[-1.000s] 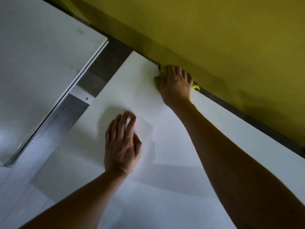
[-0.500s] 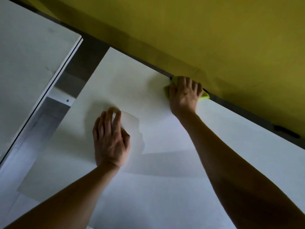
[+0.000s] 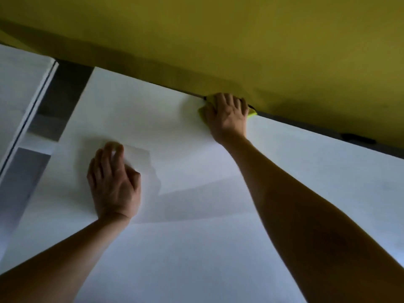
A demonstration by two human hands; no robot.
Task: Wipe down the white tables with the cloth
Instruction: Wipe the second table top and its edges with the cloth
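Cloth [image 3: 251, 113], yellow-green, lies at the white bench's [image 3: 218, 248] far edge against the yellow wall [image 3: 240, 40], pressed flat under the right hand [image 3: 227, 117], fingers spread. The left hand [image 3: 113, 182] rests flat on the bench. A second bench [image 3: 19, 88] stands off the left edge across a grey gap.

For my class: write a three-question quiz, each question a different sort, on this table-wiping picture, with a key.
1. True or false: the left hand holds the cloth.
2. The cloth lies: A) at the table's near edge; B) at its far edge by the yellow wall; C) on the second table.
3. Fill in: the left hand rests ____ on the table.

Key: 1 false; 2 B; 3 flat.
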